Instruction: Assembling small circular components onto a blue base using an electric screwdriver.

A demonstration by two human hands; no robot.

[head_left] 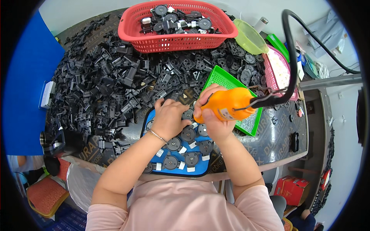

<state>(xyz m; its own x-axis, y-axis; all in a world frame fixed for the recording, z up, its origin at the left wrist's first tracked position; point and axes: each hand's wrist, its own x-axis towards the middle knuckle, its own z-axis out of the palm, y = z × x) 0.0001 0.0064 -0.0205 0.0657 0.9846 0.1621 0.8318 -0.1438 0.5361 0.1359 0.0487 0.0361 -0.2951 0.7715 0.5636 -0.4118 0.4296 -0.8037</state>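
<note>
Orange power tool point(233, 102) is gripped in the right hand point(216, 119), fingers wrapped round its body, at 2 o'clock from the middle of the blue mat point(200, 166). The left hand point(167, 117) lies at 11 o'clock, fingers bent, beside a round black part point(188, 114); whether it pinches that, I cannot tell. Black discs with white tabs point(170, 162) lie towards 6 o'clock. Beyond the tool sits a green tray point(220, 78); at 12 o'clock, a red basket point(173, 45); at 10, heaped black pieces point(92, 82) on the surface point(248, 148)
</note>
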